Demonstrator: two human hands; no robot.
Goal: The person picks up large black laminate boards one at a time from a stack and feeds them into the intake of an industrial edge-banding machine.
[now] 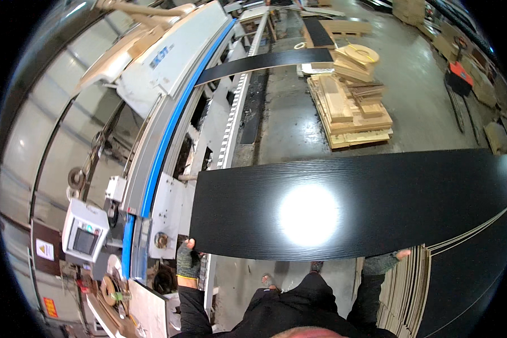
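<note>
A: What's biggest in view?

B: The machine (169, 112), a long grey and white one with a blue stripe along its curved edge. It fills the left side and runs from the near left up toward the top centre.

A: And next?

B: The black panel (349, 197), long and flat, held level across the middle. Its left end lies just beside the machine's feed side, and its right end reaches almost to the picture's right rim. A bright glare spot sits near its centre.

A: What's under its right end?

B: A stack (428, 287) of similar boards, pale edges showing, dark top face, at lower right on the floor.

A: Further off?

B: A pallet (352, 107) of pale wood offcuts, on the floor past the panel, right of the machine. Above it a second black panel (265, 61) lies across the machine's track.

A: The hands?

B: The left hand (188, 259), in a dark glove with a yellow cuff, grips the panel's near left corner, fingers curled up over the edge. The right hand (386, 260), in a grey glove, is closed on the near edge further right, close to the stack.

A: Anything smaller?

B: A control box (84, 232) with a small screen, low on the machine's left side, and a tape roll (108, 288) just below it.
</note>
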